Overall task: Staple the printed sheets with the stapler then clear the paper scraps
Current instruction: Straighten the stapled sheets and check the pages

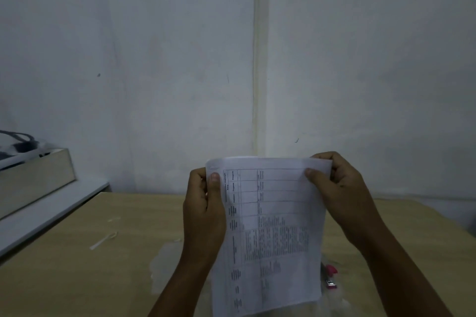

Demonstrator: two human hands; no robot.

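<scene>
both hands are raised in front of the wall, holding the printed sheets (270, 226) upright between them by the top edge, with the lower part of the paper hanging down toward the table (77, 278). the left hand (203, 203) grips the upper left corner: its thumb lies flat across the front of the page, nail facing the camera, while the other fingers curl round behind the paper, and the forearm rises almost straight up from the bottom of the view. the right hand (340, 188) pinches the upper right corner, thumb pressed on the front and the fingers bent over the top edge and folded behind it; its wrist is cocked inward and the forearm slants down to the lower right. the page shows a printed table turned sideways, the text too blurred to read. below the right hand, just past the right edge of the sheets, the pink stapler (331, 276) lies on the table, partly hidden by the paper. well to the left of the left hand, thin pale paper scraps (103, 239) lie on the wooden surface, with another small bit near the left forearm. farther left, beyond the table's edge, a box (36, 177) sits on a white shelf.
</scene>
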